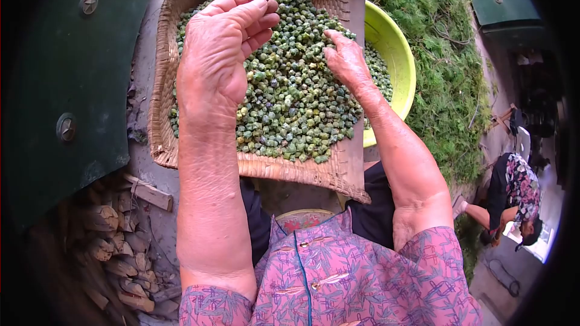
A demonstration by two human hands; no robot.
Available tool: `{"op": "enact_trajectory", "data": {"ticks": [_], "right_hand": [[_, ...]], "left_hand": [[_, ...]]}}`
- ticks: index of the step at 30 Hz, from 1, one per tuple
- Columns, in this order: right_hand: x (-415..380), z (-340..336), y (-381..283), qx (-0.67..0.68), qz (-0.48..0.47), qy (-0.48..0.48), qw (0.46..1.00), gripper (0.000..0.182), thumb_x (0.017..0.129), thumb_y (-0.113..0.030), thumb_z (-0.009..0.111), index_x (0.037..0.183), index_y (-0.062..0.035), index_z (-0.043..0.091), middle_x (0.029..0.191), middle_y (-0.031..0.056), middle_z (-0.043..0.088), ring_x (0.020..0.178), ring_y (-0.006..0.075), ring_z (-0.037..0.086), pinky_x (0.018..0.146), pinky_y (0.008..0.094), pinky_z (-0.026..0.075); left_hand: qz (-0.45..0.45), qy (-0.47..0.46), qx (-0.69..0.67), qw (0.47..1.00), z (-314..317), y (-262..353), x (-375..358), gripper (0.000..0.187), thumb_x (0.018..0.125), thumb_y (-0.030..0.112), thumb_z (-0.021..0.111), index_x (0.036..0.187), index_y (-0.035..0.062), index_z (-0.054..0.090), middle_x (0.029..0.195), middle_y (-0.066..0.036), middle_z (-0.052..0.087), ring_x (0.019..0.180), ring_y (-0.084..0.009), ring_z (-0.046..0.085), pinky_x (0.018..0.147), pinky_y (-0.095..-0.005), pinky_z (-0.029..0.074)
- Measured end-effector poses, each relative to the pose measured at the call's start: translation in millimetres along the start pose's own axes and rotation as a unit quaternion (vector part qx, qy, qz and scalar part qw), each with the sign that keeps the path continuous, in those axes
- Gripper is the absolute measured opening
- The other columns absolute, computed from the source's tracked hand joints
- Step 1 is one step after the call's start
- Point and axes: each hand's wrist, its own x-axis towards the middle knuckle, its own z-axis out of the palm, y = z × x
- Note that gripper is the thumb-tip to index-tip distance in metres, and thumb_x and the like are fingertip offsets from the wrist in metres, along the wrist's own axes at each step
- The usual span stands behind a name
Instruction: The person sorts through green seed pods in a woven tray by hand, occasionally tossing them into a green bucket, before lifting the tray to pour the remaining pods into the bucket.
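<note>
A woven winnowing basket (164, 78) lies tilted across my lap, full of small round green fruits (290, 102), some of them darker. My left hand (226, 42) hovers over the basket's left half, palm turned inward, fingers loosely bent and thumb near the index finger. Nothing shows in that hand. Over the right part of the fruits is my right hand (348, 60), its thumb and index finger apart, close to or touching the top layer. Its other fingers are partly hidden. Beyond the basket's flat right edge stands a yellow-green basin (402, 72) holding more green fruits.
Cut green branches (429, 78) are heaped on the right. Split firewood (124, 265) is stacked at lower left, below a dark green panel (72, 84). Another person (516, 193) in a flowered top bends over at far right.
</note>
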Motion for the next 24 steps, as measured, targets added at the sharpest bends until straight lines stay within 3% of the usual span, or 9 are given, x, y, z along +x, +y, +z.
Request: {"op": "enact_trajectory", "data": {"ticks": [3, 4, 6, 8, 12, 18, 20, 23, 24], "right_hand": [[-17, -1, -10, 0.116, -0.084, 0.006, 0.990, 0.023, 0.083, -0.013, 0.054, 0.101, -0.0042, 0.065, 0.092, 0.0132, 0.067, 0.083, 0.0236, 0.064, 0.080, 0.0329, 0.049], [-25, -3, -22, 0.127, -0.086, -0.035, 0.987, 0.017, 0.081, -0.012, 0.056, 0.092, -0.0042, 0.066, 0.092, 0.0164, 0.066, 0.086, 0.0288, 0.064, 0.084, 0.0379, 0.050], [-38, 15, -24, 0.117, -0.147, -0.040, 0.981, 0.015, 0.078, -0.010, 0.062, 0.091, -0.0041, 0.065, 0.080, 0.0114, 0.064, 0.077, 0.0233, 0.063, 0.073, 0.0340, 0.050], [-47, 26, -35, 0.092, -0.177, -0.025, 0.980, 0.014, 0.075, -0.011, 0.066, 0.087, -0.0035, 0.065, 0.077, 0.0128, 0.062, 0.075, 0.0261, 0.062, 0.071, 0.0358, 0.050], [-59, 34, -48, 0.080, -0.102, -0.106, 0.986, 0.017, 0.074, -0.018, 0.069, 0.078, -0.0015, 0.066, 0.072, 0.0166, 0.063, 0.072, 0.0302, 0.062, 0.070, 0.0387, 0.050], [-59, 53, -47, 0.080, -0.074, -0.061, 0.992, 0.015, 0.074, -0.016, 0.065, 0.078, -0.0013, 0.067, 0.073, 0.0163, 0.064, 0.072, 0.0311, 0.063, 0.069, 0.0393, 0.050], [-55, 46, -43, 0.087, -0.084, -0.065, 0.990, 0.014, 0.075, -0.015, 0.062, 0.079, -0.0013, 0.066, 0.074, 0.0154, 0.064, 0.070, 0.0283, 0.063, 0.068, 0.0370, 0.050], [-53, 30, -36, 0.198, -0.042, -0.113, 0.973, 0.015, 0.079, -0.017, 0.063, 0.079, -0.0015, 0.063, 0.066, 0.0036, 0.060, 0.060, 0.0110, 0.054, 0.058, 0.0277, 0.046], [-54, 25, -35, 0.197, -0.043, -0.113, 0.973, 0.015, 0.079, -0.017, 0.063, 0.079, -0.0015, 0.063, 0.066, 0.0036, 0.060, 0.060, 0.0110, 0.054, 0.058, 0.0277, 0.046]], "left_hand": [[0.008, 0.003, -0.005, 1.000, 0, 2, -1, 0.021, 0.089, 0.009, 0.058, 0.107, -0.0021, 0.059, 0.099, -0.014, 0.066, 0.087, -0.0189, 0.065, 0.080, -0.0307, 0.052], [0.010, 0.002, -0.004, 1.000, 0, 2, -1, 0.022, 0.089, 0.009, 0.058, 0.107, -0.0023, 0.059, 0.099, -0.014, 0.066, 0.087, -0.0189, 0.065, 0.080, -0.0306, 0.052], [0.012, 0.001, -0.001, 1.000, 0, 2, -1, 0.022, 0.089, 0.009, 0.058, 0.108, -0.0025, 0.059, 0.099, -0.014, 0.066, 0.087, -0.0190, 0.065, 0.081, -0.0306, 0.052], [0.006, 0.000, -0.002, 1.000, 1, 1, -1, 0.022, 0.089, 0.009, 0.058, 0.108, -0.0022, 0.059, 0.099, -0.013, 0.066, 0.087, -0.0186, 0.065, 0.080, -0.0303, 0.052], [0.003, -0.004, 0.000, 1.000, 0, 0, 0, 0.022, 0.088, 0.009, 0.058, 0.108, -0.0017, 0.059, 0.098, -0.012, 0.066, 0.086, -0.0180, 0.065, 0.080, -0.0301, 0.052], [0.002, -0.004, -0.009, 1.000, -2, 1, 0, 0.021, 0.088, 0.009, 0.059, 0.107, -0.0013, 0.060, 0.097, -0.011, 0.066, 0.085, -0.0172, 0.065, 0.079, -0.0299, 0.052], [0.002, -0.005, -0.013, 1.000, -2, 1, 0, 0.021, 0.088, 0.009, 0.059, 0.107, -0.0013, 0.060, 0.097, -0.011, 0.066, 0.086, -0.0169, 0.065, 0.080, -0.0300, 0.052], [0.012, -0.005, -0.012, 1.000, -3, 2, -1, 0.021, 0.088, 0.010, 0.059, 0.107, -0.0012, 0.059, 0.097, -0.011, 0.066, 0.086, -0.0169, 0.065, 0.080, -0.0303, 0.051], [0.013, -0.005, -0.013, 1.000, -3, 2, -1, 0.021, 0.088, 0.010, 0.059, 0.107, -0.0012, 0.059, 0.097, -0.011, 0.066, 0.086, -0.0169, 0.065, 0.080, -0.0303, 0.051]]}}
